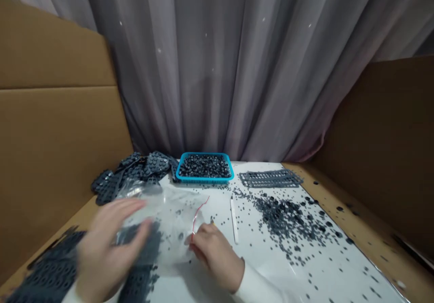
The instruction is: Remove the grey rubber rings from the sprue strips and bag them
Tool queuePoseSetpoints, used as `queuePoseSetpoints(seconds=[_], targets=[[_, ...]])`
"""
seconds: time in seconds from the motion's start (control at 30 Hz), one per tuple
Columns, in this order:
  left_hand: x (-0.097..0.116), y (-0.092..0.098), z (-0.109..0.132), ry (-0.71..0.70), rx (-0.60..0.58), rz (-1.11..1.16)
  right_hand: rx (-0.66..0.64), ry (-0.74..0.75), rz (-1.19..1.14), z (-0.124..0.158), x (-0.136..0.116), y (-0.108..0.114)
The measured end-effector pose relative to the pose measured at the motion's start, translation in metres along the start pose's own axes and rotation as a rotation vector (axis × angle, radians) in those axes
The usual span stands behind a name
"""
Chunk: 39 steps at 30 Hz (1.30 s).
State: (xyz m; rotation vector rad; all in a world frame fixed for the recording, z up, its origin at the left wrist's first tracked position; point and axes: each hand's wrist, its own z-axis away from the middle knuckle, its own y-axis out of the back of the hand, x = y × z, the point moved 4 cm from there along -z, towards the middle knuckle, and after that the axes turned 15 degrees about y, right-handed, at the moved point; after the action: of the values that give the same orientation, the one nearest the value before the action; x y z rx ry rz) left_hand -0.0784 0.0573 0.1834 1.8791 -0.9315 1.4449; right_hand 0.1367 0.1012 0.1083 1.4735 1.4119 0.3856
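Note:
A clear plastic zip bag [172,203] with a red strip along its right edge lies over the middle of the white board, a few small dark pieces showing in or under it. My right hand [213,253] pinches the bag at the lower end of that strip. Blurred by motion, my left hand [111,244] is raised over the bag's left part, thumb and fingers apart, with nothing seen between them. Dark perforated rubbery sheets [50,267] lie beneath and left of my left hand. A white pen-like stick [234,220] rests right of the bag.
A blue tray [205,181] full of small dark pieces stands at the back. Left of it is a heap of dark moulded sheets [135,172]. A perforated grey strip [271,178] and scattered dark pieces [288,217] lie at right. Cardboard walls [57,126] flank the board [251,267]; curtains hang behind.

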Motion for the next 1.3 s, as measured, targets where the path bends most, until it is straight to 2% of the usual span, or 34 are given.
queuePoseSetpoints(seconds=[0.07, 0.13, 0.2, 0.3, 0.4, 0.47, 0.57, 0.67, 0.77, 0.87, 1.0, 1.13, 1.3], targets=[[0.013, -0.052, 0.004, -0.182, -0.251, -0.511, -0.037, 0.08, 0.157, -0.006, -0.004, -0.004], [0.013, -0.093, 0.001, -0.236, -0.408, -0.802, -0.059, 0.146, 0.254, -0.01, -0.006, -0.011], [0.004, -0.126, -0.007, -0.249, -0.584, -1.024, -0.073, 0.19, 0.307, -0.013, -0.006, -0.019], [-0.019, -0.16, -0.024, -0.249, -0.834, -1.206, -0.093, 0.213, 0.33, -0.017, -0.005, -0.028], [-0.047, -0.181, -0.042, -0.222, -0.981, -1.239, -0.106, 0.196, 0.339, -0.019, -0.004, -0.031], [-0.064, -0.188, -0.051, -0.203, -1.033, -1.246, -0.114, 0.163, 0.33, -0.018, -0.003, -0.03], [-0.075, -0.189, -0.06, -0.186, -0.985, -1.254, -0.111, 0.1, 0.205, -0.016, -0.004, -0.022], [-0.069, -0.179, -0.069, -0.184, -0.842, -1.264, -0.074, 0.053, -0.04, -0.013, -0.006, -0.008], [-0.051, -0.161, -0.083, -0.187, -0.687, -1.264, -0.093, 0.038, -0.208, -0.012, -0.005, 0.0], [-0.033, -0.138, -0.102, -0.172, -0.529, -1.267, -0.111, 0.023, -0.222, -0.011, 0.002, 0.005], [-0.019, -0.106, -0.126, -0.124, -0.367, -1.277, -0.014, 0.02, -0.185, -0.01, 0.012, 0.016], [-0.015, -0.088, -0.13, -0.085, -0.311, -1.284, 0.076, 0.035, -0.215, -0.011, 0.018, 0.028], [-0.011, -0.09, -0.106, -0.105, -0.38, -1.258, 0.181, 0.063, -0.226, -0.011, 0.021, 0.032]])
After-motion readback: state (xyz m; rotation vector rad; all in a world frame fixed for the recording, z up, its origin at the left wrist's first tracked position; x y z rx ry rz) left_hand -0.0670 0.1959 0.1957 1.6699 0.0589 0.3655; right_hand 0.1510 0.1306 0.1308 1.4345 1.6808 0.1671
